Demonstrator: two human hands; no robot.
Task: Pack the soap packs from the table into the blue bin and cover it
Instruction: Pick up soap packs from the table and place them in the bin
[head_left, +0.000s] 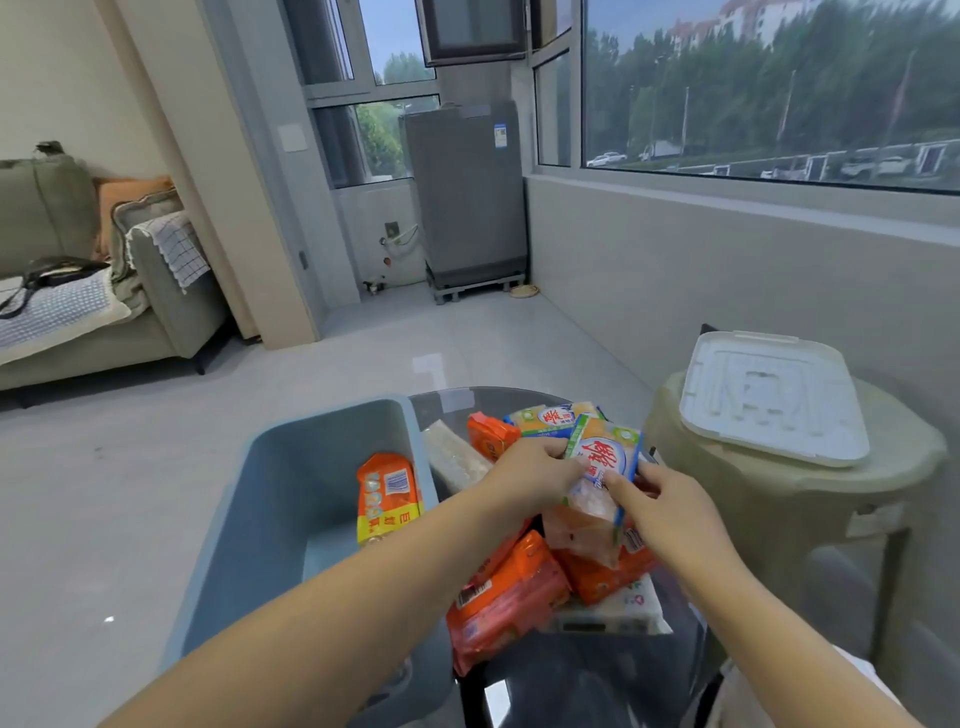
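Nearest the camera, two bare forearms reached forward over a round dark glass table (597, 686). On the table lay a heap of soap packs: a long orange plastic-wrapped pack (506, 603) at the near edge, a second orange pack (605, 574) beside it, and a white pack (623, 610) underneath. Above the heap, both hands held one clear soap pack with a white, blue and green label and red lettering (602, 470), tilted upright. The left hand (530, 467) gripped its left edge with curled fingers; the right hand (670, 512) pinched its lower right side between thumb and fingers. Left of the table stood the open blue plastic bin (249, 514), with one orange and yellow soap pack (387, 499) leaning inside against its right wall. Farther back on the table were a small orange pack (491, 434), a pale pack (457, 457) and another labelled pack (550, 418). To the right, a white square lid (774, 397) rested on a beige plastic stool (789, 493).
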